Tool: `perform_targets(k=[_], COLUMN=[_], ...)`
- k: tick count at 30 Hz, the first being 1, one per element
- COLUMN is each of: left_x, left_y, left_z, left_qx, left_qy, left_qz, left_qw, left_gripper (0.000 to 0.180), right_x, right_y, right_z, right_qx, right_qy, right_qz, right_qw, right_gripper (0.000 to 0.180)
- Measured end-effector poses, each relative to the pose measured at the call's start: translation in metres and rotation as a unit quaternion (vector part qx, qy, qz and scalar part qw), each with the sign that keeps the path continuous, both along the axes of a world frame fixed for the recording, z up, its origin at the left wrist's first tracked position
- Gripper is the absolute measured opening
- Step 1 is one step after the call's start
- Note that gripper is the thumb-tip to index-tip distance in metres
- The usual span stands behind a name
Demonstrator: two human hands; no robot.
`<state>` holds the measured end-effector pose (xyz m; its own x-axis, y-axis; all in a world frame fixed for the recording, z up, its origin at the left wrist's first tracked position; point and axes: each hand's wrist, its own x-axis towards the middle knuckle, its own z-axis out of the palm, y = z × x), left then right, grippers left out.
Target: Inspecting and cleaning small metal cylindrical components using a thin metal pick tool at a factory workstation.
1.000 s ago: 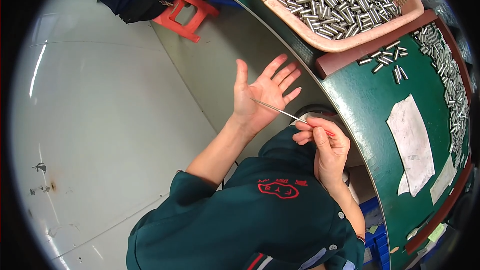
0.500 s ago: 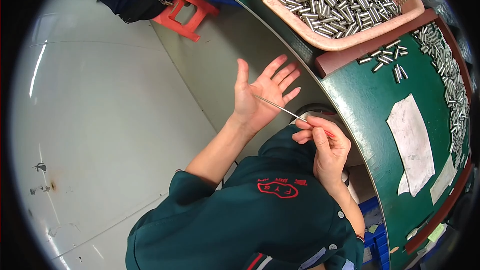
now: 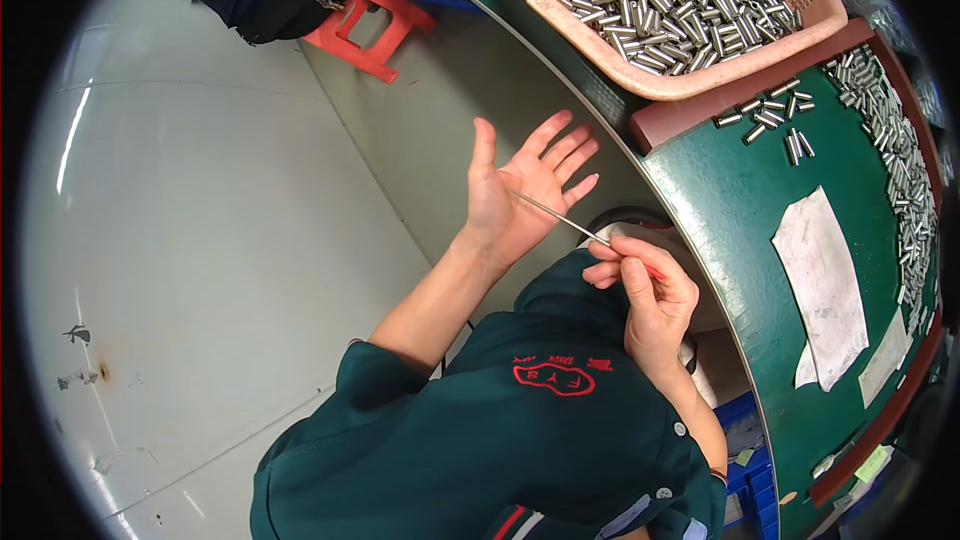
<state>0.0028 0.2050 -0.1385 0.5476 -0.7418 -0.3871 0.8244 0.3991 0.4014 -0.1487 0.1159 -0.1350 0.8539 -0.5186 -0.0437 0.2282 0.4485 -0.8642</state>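
Thumb and fingers of the right hand are clamped on a thin, red-handled metal pick. Its long axis slants from that grip up and leftward to the left hand, which lies palm up, fingers spread apart, nearest the tip. Whether the tip touches the palm, I cannot tell. Loose metal pins lie on the green table, off to the right.

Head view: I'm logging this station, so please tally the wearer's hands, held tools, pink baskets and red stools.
Hands, left hand and right hand: 2
Tool in the right hand: 1
Pink basket: 1
Red stool: 1
Total: 5
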Motion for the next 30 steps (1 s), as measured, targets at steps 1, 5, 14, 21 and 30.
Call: perform_targets(k=[1,5,14,21,30], left_x=[0.000,0.001,0.002,0.001,-0.001], left_y=[0.000,0.002,0.003,0.007,0.009], left_z=[0.000,-0.001,0.005,0.009,0.015], left_qx=[-0.002,-0.007,0.005,-0.044,-0.066], left_qy=[0.000,0.004,0.001,0.062,0.091], left_qz=[0.000,0.002,0.007,0.024,0.029], left_qw=[1.000,1.000,1.000,0.997,0.993], left_gripper=[0.088,0.088,0.088,0.085,0.085], right_x=[0.000,-0.001,-0.002,0.007,0.016], right_y=[0.000,0.000,-0.003,-0.007,-0.008], right_z=[0.000,0.000,0.004,0.000,-0.011], right_qx=[0.000,-0.012,-0.251,-0.373,-0.375], right_qy=[0.000,0.006,-0.013,-0.037,-0.011], right_qz=[0.000,-0.010,-0.099,-0.145,-0.133], right_qw=[1.000,1.000,0.963,0.916,0.917], right_gripper=[0.019,0.019,0.016,0.018,0.019])
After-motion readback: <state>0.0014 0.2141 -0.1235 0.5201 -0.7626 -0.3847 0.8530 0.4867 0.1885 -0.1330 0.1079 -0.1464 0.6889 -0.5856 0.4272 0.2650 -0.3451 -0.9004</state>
